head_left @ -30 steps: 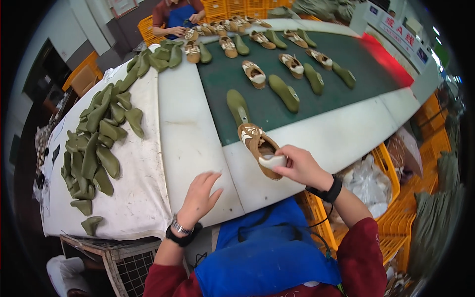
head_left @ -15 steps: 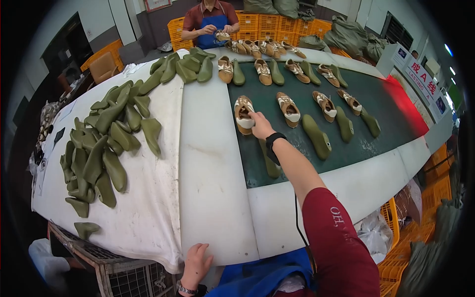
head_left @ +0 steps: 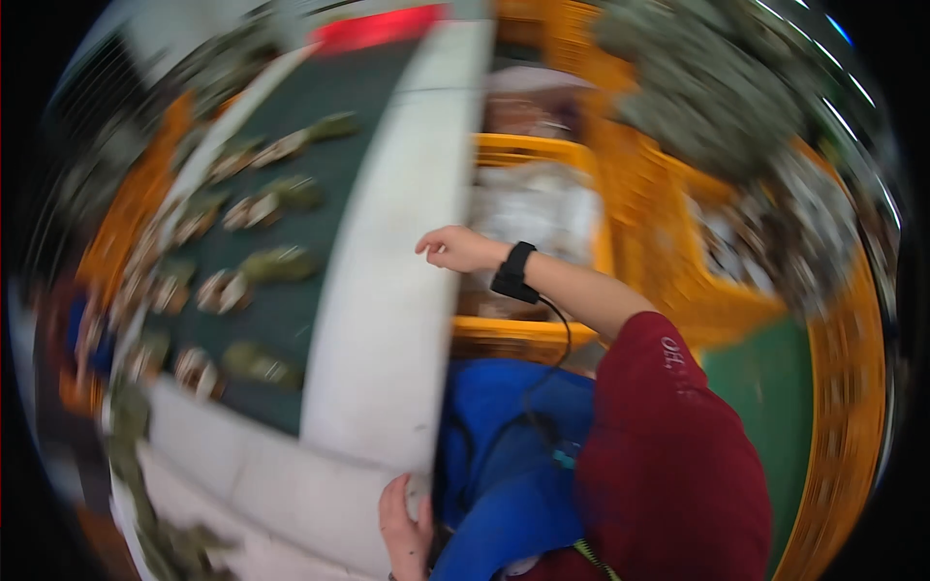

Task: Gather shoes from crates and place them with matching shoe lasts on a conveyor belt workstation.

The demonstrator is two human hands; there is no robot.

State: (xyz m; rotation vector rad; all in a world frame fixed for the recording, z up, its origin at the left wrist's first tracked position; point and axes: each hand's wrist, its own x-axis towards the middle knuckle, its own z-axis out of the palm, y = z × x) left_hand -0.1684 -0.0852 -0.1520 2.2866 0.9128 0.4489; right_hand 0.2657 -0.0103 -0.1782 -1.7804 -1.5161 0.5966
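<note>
My right hand [head_left: 455,248] is above the outer edge of the white table border [head_left: 378,232], beside a yellow crate. Its fingers are curled closed, and nothing shows in them. My left hand [head_left: 405,523] rests at the near corner of the border, thumb apart from the fingers, holding nothing that I can see. On the dark green belt [head_left: 334,160], rows of brown and white shoes [head_left: 225,290] lie alongside olive-green shoe lasts [head_left: 279,263], all smeared by motion.
A yellow crate [head_left: 603,218] with a clear plastic bag [head_left: 538,208] stands right of the table. Farther right, another crate holds bagged items [head_left: 736,242], with grey-green sacks [head_left: 697,87] above. A person in a blue apron [head_left: 77,334] is at the far left. More lasts [head_left: 131,416] line the lower left.
My view has swung to the right. My right hand has left the shoe on the belt and is now by the crates. My left hand stays near the table's edge.
</note>
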